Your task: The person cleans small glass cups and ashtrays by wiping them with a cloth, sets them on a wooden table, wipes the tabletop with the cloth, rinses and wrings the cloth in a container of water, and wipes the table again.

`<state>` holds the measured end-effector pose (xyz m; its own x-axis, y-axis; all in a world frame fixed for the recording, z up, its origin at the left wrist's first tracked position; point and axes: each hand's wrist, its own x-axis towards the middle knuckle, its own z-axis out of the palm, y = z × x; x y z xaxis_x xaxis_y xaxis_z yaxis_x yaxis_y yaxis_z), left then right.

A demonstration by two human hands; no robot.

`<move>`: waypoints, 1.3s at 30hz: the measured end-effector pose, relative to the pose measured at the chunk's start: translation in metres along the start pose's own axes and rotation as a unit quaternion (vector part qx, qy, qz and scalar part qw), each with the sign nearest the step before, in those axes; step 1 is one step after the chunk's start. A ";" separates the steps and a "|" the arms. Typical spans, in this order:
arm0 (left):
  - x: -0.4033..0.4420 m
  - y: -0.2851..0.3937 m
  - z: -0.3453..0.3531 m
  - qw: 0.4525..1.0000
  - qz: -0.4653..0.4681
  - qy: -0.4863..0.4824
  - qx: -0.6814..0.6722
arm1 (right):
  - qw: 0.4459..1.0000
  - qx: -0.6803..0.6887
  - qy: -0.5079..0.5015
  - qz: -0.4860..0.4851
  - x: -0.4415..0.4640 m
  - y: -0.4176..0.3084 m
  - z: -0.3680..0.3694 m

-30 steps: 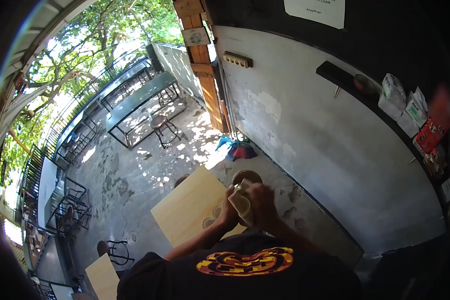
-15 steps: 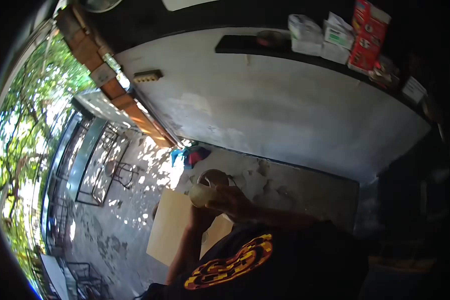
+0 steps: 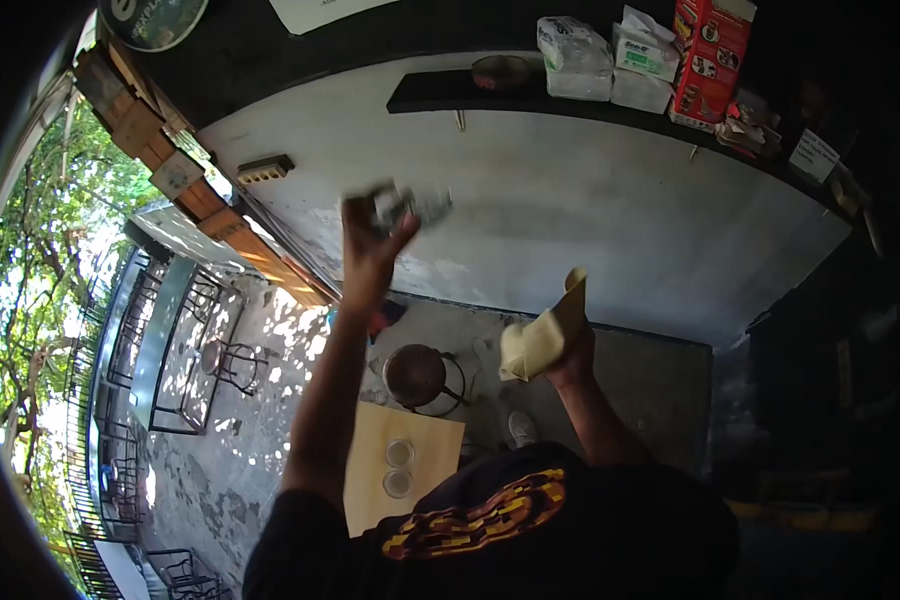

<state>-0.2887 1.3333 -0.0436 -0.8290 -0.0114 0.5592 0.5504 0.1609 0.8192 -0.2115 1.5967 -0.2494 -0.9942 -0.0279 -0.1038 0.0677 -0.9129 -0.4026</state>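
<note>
My left hand [image 3: 368, 245] is raised in front of the wall, its fingers curled around a clear drinking glass [image 3: 425, 205] that is tilted and slightly blurred. To the right and lower, my right hand [image 3: 574, 362] grips a pale yellow cloth [image 3: 535, 345], bunched at one end with a flap standing up. The hands are well apart, and the cloth does not touch the glass. Below them, two clear glasses [image 3: 400, 453] stand side by side on a light wooden table [image 3: 430, 430] close to my body.
A round stool [image 3: 415, 376] stands just beyond the table. Along the wall runs a black shelf [image 3: 435, 90] with tissue packs [image 3: 575, 60], a red box [image 3: 712, 65] and a bowl [image 3: 500, 72]. A long table [image 3: 165, 340] is at the left.
My hands were together over the table with the cloth between them. Now they are apart: the left has risen with the glass, and the right has moved right with the cloth.
</note>
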 end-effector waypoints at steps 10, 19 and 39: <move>0.230 -0.092 0.067 0.933 0.131 0.097 0.320 | 0.993 0.086 0.019 0.079 -0.019 0.005 -0.047; 0.252 -0.128 0.085 0.883 0.024 0.083 0.462 | 0.977 0.152 -0.121 0.087 -0.008 -0.023 -0.035; -0.487 -0.237 -0.117 0.701 -0.603 0.287 0.249 | 0.866 -0.262 -0.228 0.361 -0.049 0.133 -0.139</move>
<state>-0.0042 1.1851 -0.4950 -0.4049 -0.8088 -0.4264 -0.7391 0.0150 0.6735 -0.1417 1.5331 -0.4241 -0.5986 -0.7809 -0.1786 0.5949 -0.2841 -0.7519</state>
